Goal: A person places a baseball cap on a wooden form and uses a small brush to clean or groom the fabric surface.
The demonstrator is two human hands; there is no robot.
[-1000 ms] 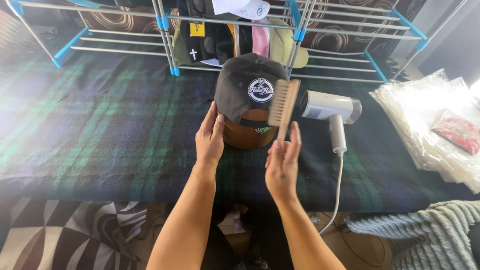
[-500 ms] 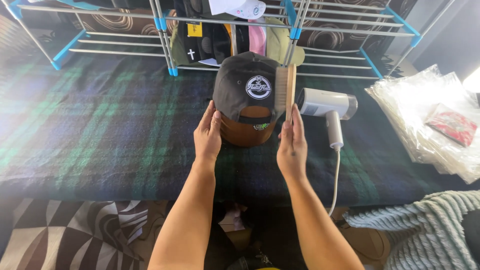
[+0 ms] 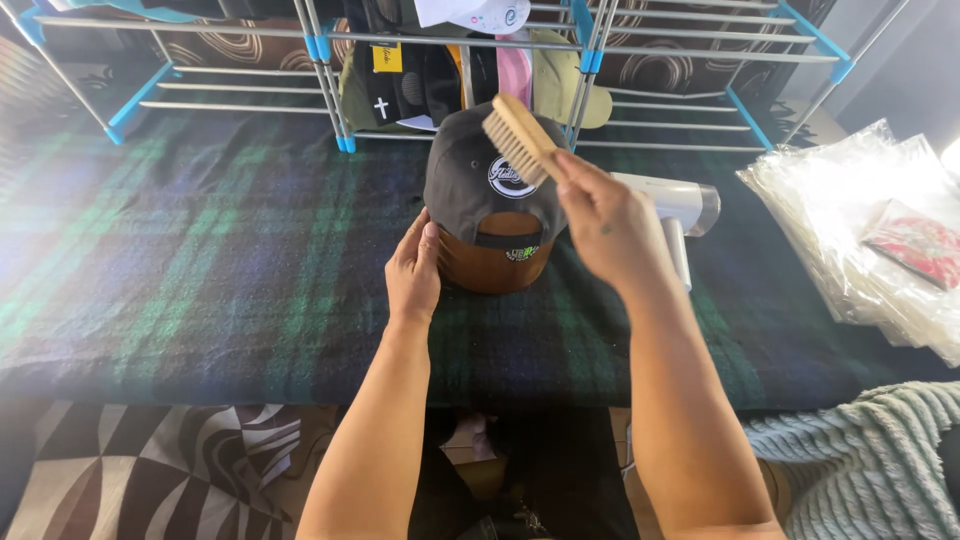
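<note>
A stack of clear plastic bags (image 3: 850,230) lay at the desk's right edge, with a flat red packet (image 3: 920,248) inside. A round white patch (image 3: 510,177) sat on the dark cap (image 3: 470,180). A yellow rectangular tag (image 3: 386,57) hung in the rack (image 3: 320,45).

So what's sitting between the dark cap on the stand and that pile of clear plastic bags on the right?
In the head view, a white handheld steamer lies on the plaid cloth between the cap and the bags.

Both forearms bare, no sleeves, watch or rings.
</note>
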